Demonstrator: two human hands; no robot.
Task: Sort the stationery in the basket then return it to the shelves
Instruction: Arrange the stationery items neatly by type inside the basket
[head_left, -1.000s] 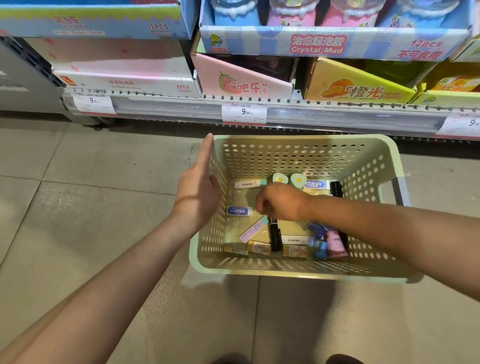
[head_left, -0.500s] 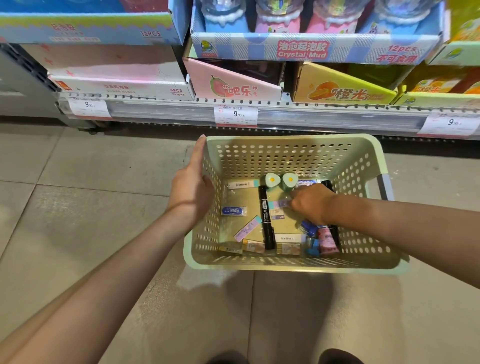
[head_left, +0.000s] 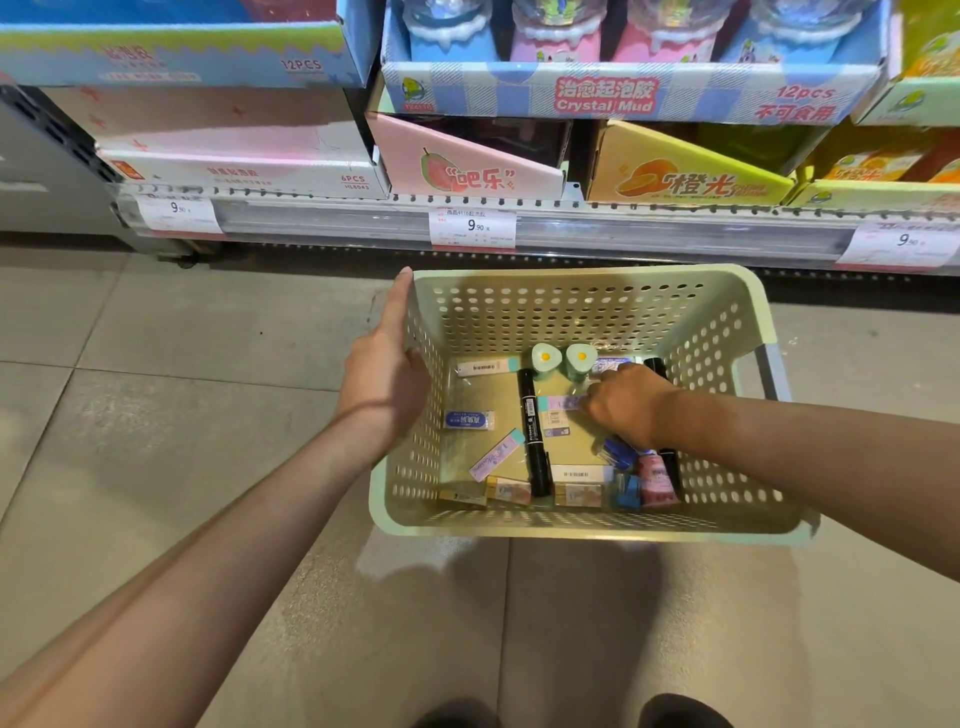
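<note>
Head view: right fingers (head_left: 597, 402) on purple eraser (head_left: 563, 402).

left hand (head_left: 384, 376) gripping basket (head_left: 582, 306), stationery inside

**One head-worn view, looking forward and down**

A single wide-angle camera sits on the person's head, facing forward and steeply down. The pale green perforated plastic basket (head_left: 582, 312) lies close below, centre frame, on the grey tiled floor (head_left: 156, 415); the stocked shop shelf (head_left: 519, 218) crosses the top edge.
</note>
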